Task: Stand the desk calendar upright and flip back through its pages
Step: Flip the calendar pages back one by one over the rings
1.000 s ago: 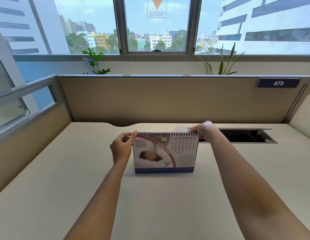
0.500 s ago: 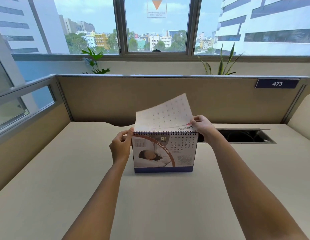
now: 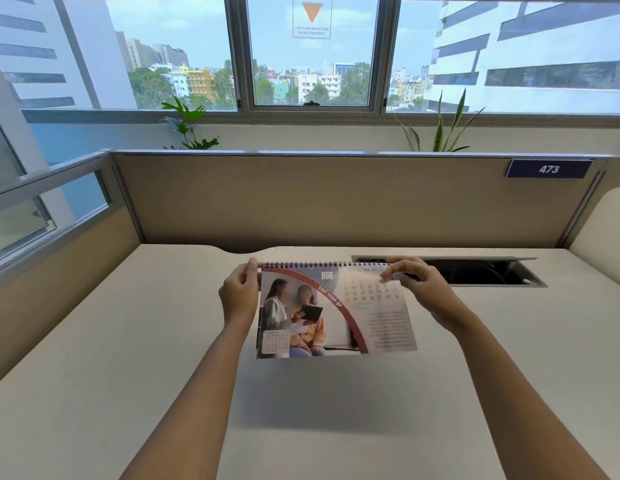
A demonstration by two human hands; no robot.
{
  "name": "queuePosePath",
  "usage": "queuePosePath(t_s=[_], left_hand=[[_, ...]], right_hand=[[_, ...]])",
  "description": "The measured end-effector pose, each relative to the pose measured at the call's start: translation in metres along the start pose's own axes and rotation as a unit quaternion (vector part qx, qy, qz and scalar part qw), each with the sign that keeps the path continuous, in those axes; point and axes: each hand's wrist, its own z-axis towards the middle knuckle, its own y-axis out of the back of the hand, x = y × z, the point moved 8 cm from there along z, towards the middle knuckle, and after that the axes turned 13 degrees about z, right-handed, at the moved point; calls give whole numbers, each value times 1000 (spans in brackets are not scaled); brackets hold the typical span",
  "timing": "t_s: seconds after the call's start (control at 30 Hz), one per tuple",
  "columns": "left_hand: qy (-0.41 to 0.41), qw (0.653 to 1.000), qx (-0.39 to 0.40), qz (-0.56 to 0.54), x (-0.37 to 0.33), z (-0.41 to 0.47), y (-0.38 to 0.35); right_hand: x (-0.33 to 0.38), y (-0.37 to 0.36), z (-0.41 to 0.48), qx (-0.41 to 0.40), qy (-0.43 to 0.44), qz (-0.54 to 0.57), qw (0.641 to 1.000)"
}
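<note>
The spiral-bound desk calendar stands in the middle of the beige desk. Its front page shows AUG, a photo of two people and a date grid. That page hangs out towards me, blurred, with its lower edge lifted off the stand. My left hand pinches the calendar's top left corner at the wire spiral. My right hand is at the top right, thumb and fingers closed on the page's upper right edge just below the spiral. The stand behind the page is hidden.
A dark open cable slot lies in the desk right behind my right hand. A tan partition with a plate reading 473 closes the back, side panels close the left and right. Two plants stand at the window.
The SEP page was in front. My right hand lifted a page from behind over the spiral and brought it down at the front, so AUG now shows. My left hand stayed at the corner.
</note>
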Motion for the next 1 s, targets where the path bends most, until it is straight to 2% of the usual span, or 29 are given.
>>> queuePosePath(t_s=[0.1,0.2,0.37,0.73,0.83,1.0], left_hand=[[-15,1000,0,9,0,-1,0],[-22,1000,7,-5,0,-1,-2],[-53,998,2,23,-6,-4,-3],[-50,998,-7,31,-6,-5,-7],[-50,998,-5,28,-5,-5,-7],[-44,999,-9,21,-5,-5,-5]], right_hand=[[-12,1,-3,-46,5,37,998],[-16,3,-5,-83,26,24,996],[-17,2,-3,-101,42,-12,994],[-18,0,6,-96,46,-131,986],[-16,3,11,-75,2,-148,986],[-16,4,26,-40,-167,-166,971]])
